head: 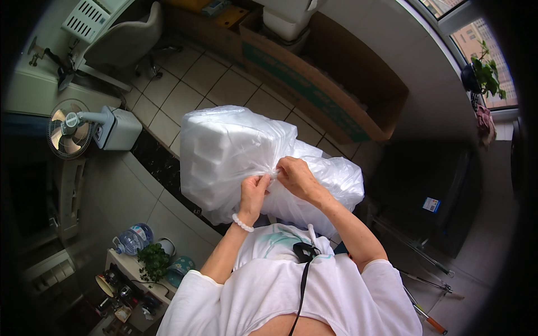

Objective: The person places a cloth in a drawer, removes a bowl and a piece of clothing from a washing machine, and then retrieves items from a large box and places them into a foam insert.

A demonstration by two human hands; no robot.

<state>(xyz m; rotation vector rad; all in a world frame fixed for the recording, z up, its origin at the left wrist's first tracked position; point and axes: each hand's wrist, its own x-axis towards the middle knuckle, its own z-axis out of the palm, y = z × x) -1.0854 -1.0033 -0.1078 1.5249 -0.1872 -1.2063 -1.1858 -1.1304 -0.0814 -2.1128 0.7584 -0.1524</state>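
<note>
A large translucent white plastic bag (222, 155) stands in front of me, with stacked white containers, perhaps foam, showing through its film. Its neck is gathered into a tight bunch between my hands. My left hand (253, 193), with a beaded bracelet at the wrist, pinches the gathered film from the near side. Just to the right, my right hand (296, 174) grips the same bunch with curled fingers. More crumpled white plastic (340, 180) bulges out to the right, under and beyond my right hand; whether it is a second bag I cannot tell.
A long open cardboard box (311, 88) lies beyond the bag, holding white tubs (286, 21). An electric fan (71, 128) and an office chair (126, 40) are at left. Lower left, a shelf bears a water jug (136, 239) and potted plant (153, 261). Metal poles (424, 281) are at right.
</note>
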